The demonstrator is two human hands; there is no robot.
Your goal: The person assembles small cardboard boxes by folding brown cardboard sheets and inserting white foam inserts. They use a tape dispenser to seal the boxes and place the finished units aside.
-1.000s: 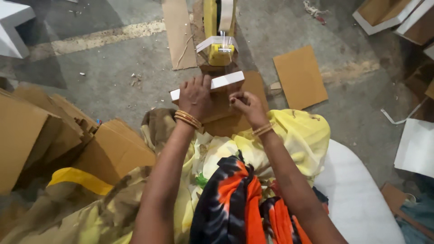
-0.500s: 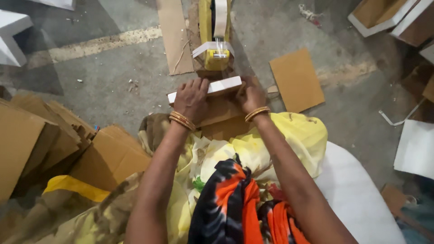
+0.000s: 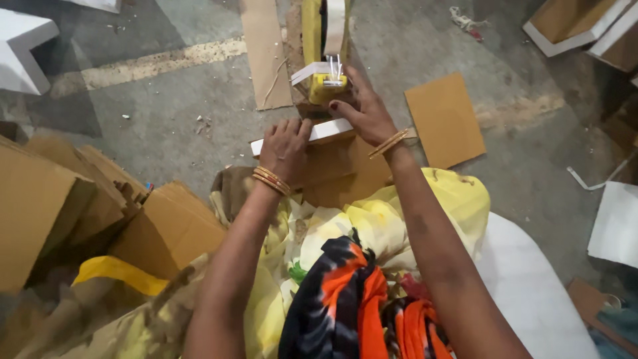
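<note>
Cardboard sheets flank the white strip — left hand flat on it, right hand gripping it.

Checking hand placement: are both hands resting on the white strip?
No: the left hand presses the white strip, while the right hand reaches to the yellow device.

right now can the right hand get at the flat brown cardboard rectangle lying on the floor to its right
Probably yes. The flat brown cardboard rectangle lies bare on the grey concrete floor just beside the right hand, with nothing between them; that hand now rests by the yellow tool.
</note>
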